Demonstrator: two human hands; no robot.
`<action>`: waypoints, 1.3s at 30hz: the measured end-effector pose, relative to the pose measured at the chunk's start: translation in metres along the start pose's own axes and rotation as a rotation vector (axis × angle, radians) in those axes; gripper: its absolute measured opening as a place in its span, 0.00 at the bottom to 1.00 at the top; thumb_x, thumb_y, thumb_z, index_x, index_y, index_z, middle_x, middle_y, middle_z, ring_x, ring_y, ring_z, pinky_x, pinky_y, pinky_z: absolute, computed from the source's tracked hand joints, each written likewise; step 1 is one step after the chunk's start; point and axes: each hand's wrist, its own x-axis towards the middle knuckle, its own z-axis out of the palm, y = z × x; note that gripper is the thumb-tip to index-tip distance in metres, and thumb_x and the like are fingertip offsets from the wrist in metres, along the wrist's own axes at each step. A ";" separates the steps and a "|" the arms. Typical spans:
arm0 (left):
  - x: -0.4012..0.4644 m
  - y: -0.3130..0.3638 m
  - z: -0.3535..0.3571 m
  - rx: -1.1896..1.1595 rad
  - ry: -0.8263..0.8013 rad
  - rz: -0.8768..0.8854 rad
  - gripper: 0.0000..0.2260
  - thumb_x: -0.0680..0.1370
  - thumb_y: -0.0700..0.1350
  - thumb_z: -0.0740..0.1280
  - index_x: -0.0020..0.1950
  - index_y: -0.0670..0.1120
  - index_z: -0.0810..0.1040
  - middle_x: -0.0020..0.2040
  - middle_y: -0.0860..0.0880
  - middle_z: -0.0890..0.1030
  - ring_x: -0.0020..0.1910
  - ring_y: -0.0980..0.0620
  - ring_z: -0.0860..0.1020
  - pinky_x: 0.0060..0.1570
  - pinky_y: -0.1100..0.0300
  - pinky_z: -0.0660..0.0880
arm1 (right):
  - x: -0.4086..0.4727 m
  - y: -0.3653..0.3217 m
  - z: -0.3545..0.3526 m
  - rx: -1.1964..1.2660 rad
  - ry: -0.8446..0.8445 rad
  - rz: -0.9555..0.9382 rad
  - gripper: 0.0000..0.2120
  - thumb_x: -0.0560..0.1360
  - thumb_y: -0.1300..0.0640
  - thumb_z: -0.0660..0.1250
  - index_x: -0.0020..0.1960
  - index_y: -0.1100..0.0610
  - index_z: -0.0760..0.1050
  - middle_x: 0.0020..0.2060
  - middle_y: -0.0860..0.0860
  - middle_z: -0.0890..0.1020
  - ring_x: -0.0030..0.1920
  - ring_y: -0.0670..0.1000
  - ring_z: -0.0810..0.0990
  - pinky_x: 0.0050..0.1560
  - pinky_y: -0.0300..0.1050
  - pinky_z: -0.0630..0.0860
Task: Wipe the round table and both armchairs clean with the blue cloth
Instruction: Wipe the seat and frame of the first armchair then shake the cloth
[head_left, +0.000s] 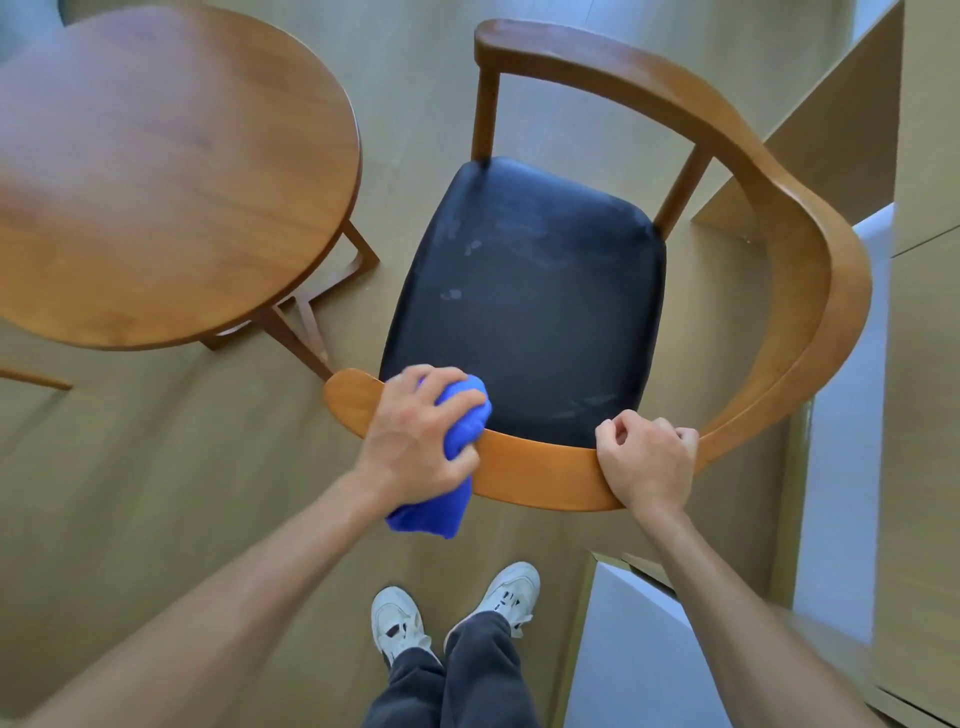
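On the curved wooden armchair rail (535, 470), the bunched blue cloth (462, 426) is gripped by the left hand (421, 436) for wiping. The rail is clutched by the right hand (647, 457), probably for steadying.

Both bare forearms reach forward from the near edge, converging toward the middle. The left hand (422, 435), knuckles up, has fingers and thumb curled round a bunched blue cloth (457, 441). The right hand (645, 457), just to its right, curls its fingers over the chair's wooden rail (540, 470), gripping it.
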 end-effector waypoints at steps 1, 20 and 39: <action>-0.001 0.026 0.014 -0.020 -0.014 0.006 0.20 0.63 0.49 0.69 0.53 0.46 0.82 0.56 0.44 0.79 0.53 0.38 0.75 0.54 0.46 0.71 | 0.000 0.000 0.000 -0.004 -0.004 0.003 0.15 0.76 0.52 0.59 0.32 0.53 0.74 0.25 0.49 0.73 0.33 0.51 0.72 0.48 0.47 0.62; 0.003 -0.054 -0.029 0.011 -0.018 -0.074 0.22 0.68 0.50 0.62 0.57 0.42 0.81 0.59 0.43 0.77 0.56 0.40 0.73 0.57 0.44 0.71 | -0.002 0.001 -0.004 -0.010 -0.019 0.000 0.17 0.77 0.53 0.58 0.30 0.54 0.72 0.25 0.48 0.73 0.32 0.51 0.72 0.47 0.48 0.64; 0.013 0.040 0.026 0.087 0.005 -0.186 0.23 0.76 0.51 0.54 0.65 0.43 0.77 0.67 0.42 0.74 0.67 0.41 0.71 0.67 0.35 0.60 | -0.052 -0.038 -0.022 0.444 -0.033 -0.107 0.26 0.73 0.44 0.61 0.70 0.49 0.69 0.70 0.52 0.67 0.70 0.54 0.63 0.70 0.49 0.62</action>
